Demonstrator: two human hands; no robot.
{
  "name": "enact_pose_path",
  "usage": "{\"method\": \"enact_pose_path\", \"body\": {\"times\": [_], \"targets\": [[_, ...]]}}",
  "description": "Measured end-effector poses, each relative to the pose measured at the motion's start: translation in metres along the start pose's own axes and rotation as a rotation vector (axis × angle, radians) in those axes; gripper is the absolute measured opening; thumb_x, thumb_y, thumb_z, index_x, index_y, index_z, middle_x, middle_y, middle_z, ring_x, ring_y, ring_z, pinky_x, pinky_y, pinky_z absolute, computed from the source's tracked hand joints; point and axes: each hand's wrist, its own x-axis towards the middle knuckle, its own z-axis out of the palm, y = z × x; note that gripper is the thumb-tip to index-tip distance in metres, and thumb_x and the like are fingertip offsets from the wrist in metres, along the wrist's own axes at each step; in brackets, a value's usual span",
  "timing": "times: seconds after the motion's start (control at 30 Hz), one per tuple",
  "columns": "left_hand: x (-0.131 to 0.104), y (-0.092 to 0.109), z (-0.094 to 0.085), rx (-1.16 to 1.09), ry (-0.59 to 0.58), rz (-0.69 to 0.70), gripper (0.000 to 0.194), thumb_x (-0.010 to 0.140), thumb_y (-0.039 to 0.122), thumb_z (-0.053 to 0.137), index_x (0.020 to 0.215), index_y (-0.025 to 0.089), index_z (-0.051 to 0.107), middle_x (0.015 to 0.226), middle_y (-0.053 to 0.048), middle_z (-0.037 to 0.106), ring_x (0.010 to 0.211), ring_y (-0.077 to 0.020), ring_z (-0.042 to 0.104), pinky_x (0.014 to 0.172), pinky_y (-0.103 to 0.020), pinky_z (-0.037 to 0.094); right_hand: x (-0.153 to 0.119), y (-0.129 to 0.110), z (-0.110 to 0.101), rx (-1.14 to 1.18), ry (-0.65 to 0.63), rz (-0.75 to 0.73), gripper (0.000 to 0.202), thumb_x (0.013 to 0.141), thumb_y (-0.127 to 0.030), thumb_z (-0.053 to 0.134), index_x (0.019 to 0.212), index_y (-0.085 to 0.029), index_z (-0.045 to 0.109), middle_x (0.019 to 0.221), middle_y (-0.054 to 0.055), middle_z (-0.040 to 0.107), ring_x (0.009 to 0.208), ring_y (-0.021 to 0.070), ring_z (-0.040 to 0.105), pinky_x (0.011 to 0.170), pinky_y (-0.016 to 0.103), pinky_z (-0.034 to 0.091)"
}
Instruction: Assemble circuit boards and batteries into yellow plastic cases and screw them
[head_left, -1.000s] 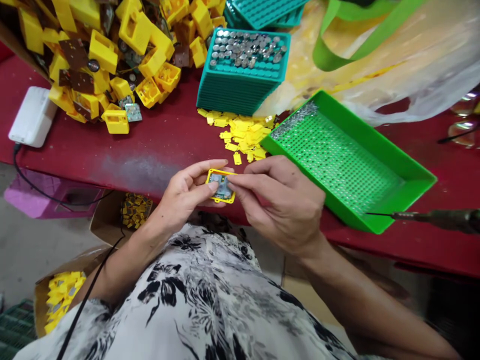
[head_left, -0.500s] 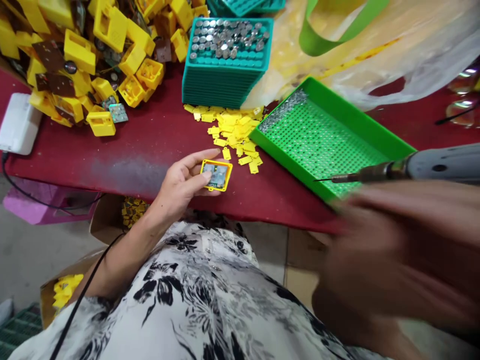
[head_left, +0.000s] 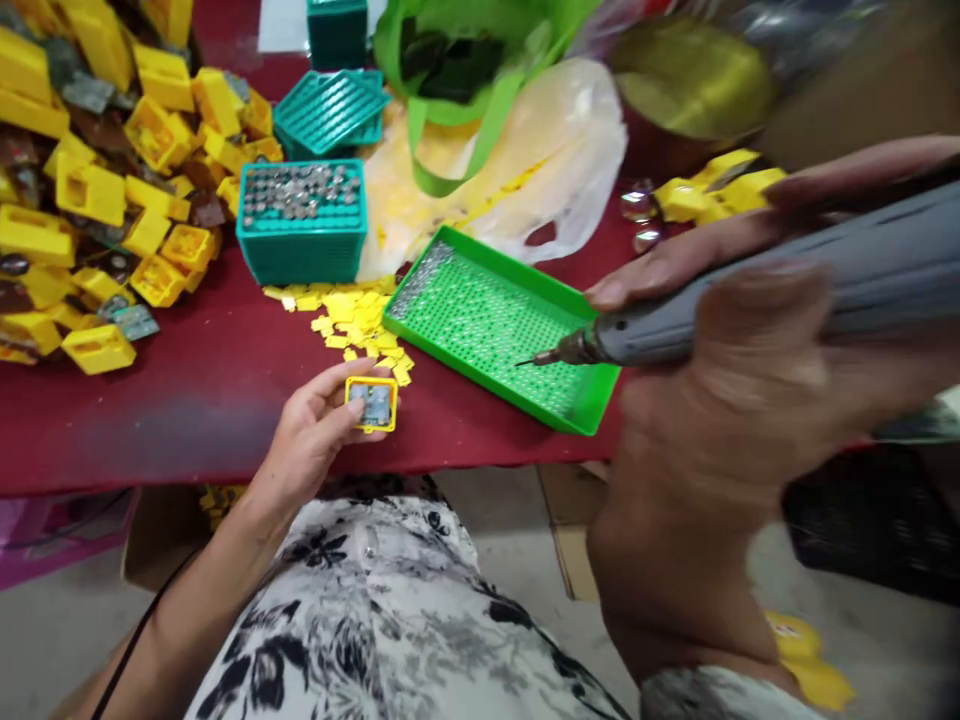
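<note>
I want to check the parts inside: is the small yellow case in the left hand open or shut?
Open: no cover lies over the yellow case in the left hand; grey parts show inside its rim.

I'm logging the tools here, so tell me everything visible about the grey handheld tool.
The grey tool has a thick, rounded body, seemingly plastic, narrowing to a dark, metallic-looking collar and a thin, dark tip. The right grip is wrapped around it, thumb on the near side, fingers on the far side. It lies aslant, tip pointing left, seen over the green tray; whether it touches anything there cannot be told. The rear end runs out of frame.
</note>
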Motion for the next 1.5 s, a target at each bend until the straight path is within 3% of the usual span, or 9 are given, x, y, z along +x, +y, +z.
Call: {"method": "enact_pose_path", "body": {"times": [0.1,0.17,0.23,0.37,0.6,0.73,0.87,1.3,1.5], "targets": [[0.007,0.0,0.002,-0.027,0.018,-0.039,0.049,0.072,0.028,0.086,0.117,0.019,0.07,0.109,-0.009,0.078,0.096,-0.0234,0.076,0.068,-0.025,0.063,0.007,0.015,0.008,0.118,0.206,-0.207,0.024,0.088,-0.024,0.075,0.103,-0.042,0.072,0.108,-0.012,0.065,0.071,0.0043,0.067,0.06,0.023,0.05],[0.011,-0.001,0.004,-0.046,0.019,-0.065,0.05,0.071,0.028,0.087,0.117,0.019,0.07,0.107,-0.009,0.078,0.095,-0.0235,0.076,0.068,-0.026,0.063,0.009,0.024,0.01,0.098,0.255,-0.21,0.015,0.088,-0.032,0.075,0.102,-0.03,0.07,0.098,-0.008,0.067,0.065,0.0051,0.066,0.053,0.022,0.049],[0.015,-0.002,0.006,-0.061,0.014,-0.088,0.051,0.07,0.027,0.088,0.116,0.019,0.07,0.109,-0.009,0.078,0.094,-0.0232,0.076,0.068,-0.026,0.063,0.009,0.032,0.011,0.057,0.276,-0.164,0.028,0.086,-0.046,0.076,0.098,-0.022,0.065,0.077,-0.005,0.064,0.054,0.0066,0.061,0.045,0.022,0.044],[0.021,-0.006,0.011,-0.085,-0.003,-0.127,0.051,0.068,0.026,0.089,0.116,0.02,0.071,0.106,-0.008,0.078,0.089,-0.02,0.075,0.069,-0.026,0.064,0.004,0.049,0.022,0.059,0.249,-0.041,0.046,0.082,-0.065,0.072,0.093,-0.024,0.055,0.056,-0.007,0.048,0.041,0.0081,0.047,0.036,0.024,0.038],[0.024,-0.007,0.013,-0.078,-0.034,-0.165,0.044,0.072,0.026,0.087,0.113,0.022,0.073,0.105,-0.005,0.077,0.089,-0.0181,0.075,0.07,-0.024,0.062,-0.006,0.062,0.047,0.032,0.052,0.133,0.052,0.086,-0.077,0.056,0.1,-0.028,0.047,0.06,-0.004,0.044,0.045,0.0125,0.043,0.042,0.03,0.038],[0.025,-0.007,0.009,-0.042,-0.039,-0.158,0.044,0.075,0.028,0.085,0.117,0.022,0.071,0.109,-0.007,0.077,0.089,-0.0186,0.075,0.07,-0.025,0.062,-0.01,0.061,0.05,-0.117,-0.038,0.227,0.036,0.1,-0.061,0.036,0.104,-0.026,0.038,0.065,-0.001,0.046,0.049,0.0145,0.045,0.049,0.034,0.044],[0.026,-0.006,0.006,-0.019,-0.045,-0.145,0.045,0.077,0.03,0.084,0.119,0.023,0.071,0.112,-0.008,0.076,0.09,-0.0189,0.074,0.071,-0.025,0.062,-0.014,0.065,0.052,-0.155,-0.034,0.154,0.022,0.105,-0.044,0.026,0.106,-0.025,0.036,0.065,-0.001,0.046,0.047,0.0148,0.045,0.047,0.033,0.043],[0.025,-0.001,0.007,-0.055,-0.012,-0.159,0.046,0.073,0.028,0.087,0.116,0.022,0.073,0.116,-0.009,0.076,0.09,-0.0192,0.074,0.069,-0.025,0.063,-0.025,0.079,0.046,-0.371,-0.19,0.102,0.044,0.106,-0.045,0.015,0.147,-0.031,0.024,0.075,0.004,0.051,0.052,0.02,0.052,0.049,0.038,0.047],[0.024,0.001,0.01,-0.046,0.015,-0.157,0.048,0.071,0.029,0.088,0.116,0.02,0.073,0.105,-0.008,0.077,0.084,-0.0177,0.074,0.069,-0.025,0.062,-0.016,0.07,0.05,-0.139,-0.024,0.072,0.038,0.102,-0.063,0.035,0.113,-0.028,0.046,0.068,0.0,0.048,0.049,0.0157,0.048,0.045,0.033,0.044]]}}
